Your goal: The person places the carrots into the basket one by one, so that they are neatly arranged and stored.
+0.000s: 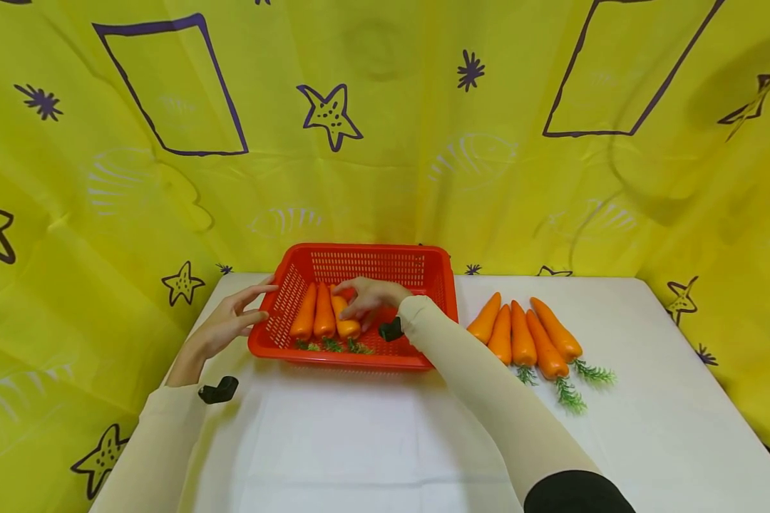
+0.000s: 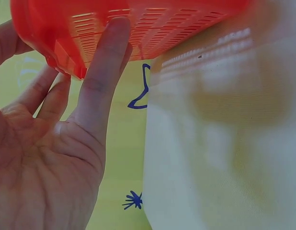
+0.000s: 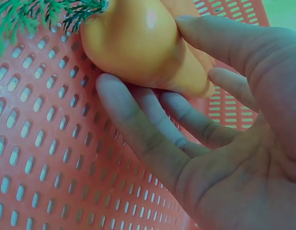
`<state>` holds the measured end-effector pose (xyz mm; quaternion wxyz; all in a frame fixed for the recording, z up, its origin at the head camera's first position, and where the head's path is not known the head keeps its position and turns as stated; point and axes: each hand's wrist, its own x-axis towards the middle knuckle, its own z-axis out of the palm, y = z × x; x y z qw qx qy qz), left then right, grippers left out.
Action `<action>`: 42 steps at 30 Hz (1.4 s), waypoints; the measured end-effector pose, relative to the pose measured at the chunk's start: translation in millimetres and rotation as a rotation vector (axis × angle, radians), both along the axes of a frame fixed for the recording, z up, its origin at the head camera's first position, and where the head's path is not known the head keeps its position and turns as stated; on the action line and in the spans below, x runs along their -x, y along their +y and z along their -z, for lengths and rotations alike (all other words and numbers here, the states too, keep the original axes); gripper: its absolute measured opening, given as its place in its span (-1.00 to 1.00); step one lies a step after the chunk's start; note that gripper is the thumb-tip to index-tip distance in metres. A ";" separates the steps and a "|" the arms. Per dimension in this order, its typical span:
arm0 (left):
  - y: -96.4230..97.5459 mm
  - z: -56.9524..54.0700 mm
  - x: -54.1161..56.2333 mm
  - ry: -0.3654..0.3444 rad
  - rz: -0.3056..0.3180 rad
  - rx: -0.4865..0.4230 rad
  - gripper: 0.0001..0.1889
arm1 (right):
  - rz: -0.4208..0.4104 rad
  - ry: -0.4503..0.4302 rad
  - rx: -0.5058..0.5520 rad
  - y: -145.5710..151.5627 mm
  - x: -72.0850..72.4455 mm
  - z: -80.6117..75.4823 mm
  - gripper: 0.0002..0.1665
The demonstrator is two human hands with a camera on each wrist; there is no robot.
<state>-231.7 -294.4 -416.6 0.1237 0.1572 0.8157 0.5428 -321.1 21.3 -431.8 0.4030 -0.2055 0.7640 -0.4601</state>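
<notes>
A red plastic basket (image 1: 359, 362) with slotted walls stands at the back of the table. Three orange carrots lie side by side in its left part, green tufts toward me. My right hand (image 1: 375, 296) reaches into the basket and holds the rightmost carrot (image 1: 345, 317). In the right wrist view the thumb touches one side of that carrot (image 3: 133, 43), and the fingers lie along its lower side. My left hand (image 1: 221, 324) is at the basket's left end, fingers mostly straight. In the left wrist view a fingertip (image 2: 118, 28) touches the basket's slotted outer wall.
Several more carrots (image 1: 525, 335) with green tops lie fanned out on the white table (image 1: 359, 442), right of the basket. A yellow patterned curtain (image 1: 385, 192) rises behind the table and along both sides. Dark wrist devices (image 1: 218, 390) sit over the sleeves.
</notes>
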 end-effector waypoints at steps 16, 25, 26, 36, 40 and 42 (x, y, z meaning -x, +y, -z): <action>-0.2 1.6 -0.7 -0.011 -0.005 0.007 -0.43 | -0.037 0.074 -0.075 5.1 -4.0 -4.3 -0.14; -0.1 1.8 -1.7 -0.017 0.000 -0.006 -0.43 | -0.062 0.120 -0.161 13.3 -10.5 -21.2 -0.14; 0.1 1.6 -1.8 -0.019 -0.002 -0.003 -0.43 | -0.073 0.141 -0.174 15.7 -11.4 -25.1 -0.15; -0.9 3.4 -1.3 -0.027 -0.007 -0.015 -0.42 | -0.195 0.320 -0.276 52.5 -19.8 -65.1 -0.16; -0.3 4.1 -0.4 -0.031 -0.011 -0.023 -0.42 | -0.209 0.400 -0.281 71.6 -25.8 -80.4 -0.16; 0.1 4.4 -0.3 -0.033 -0.010 -0.025 -0.42 | -0.213 0.446 -0.269 82.4 -29.7 -87.1 -0.17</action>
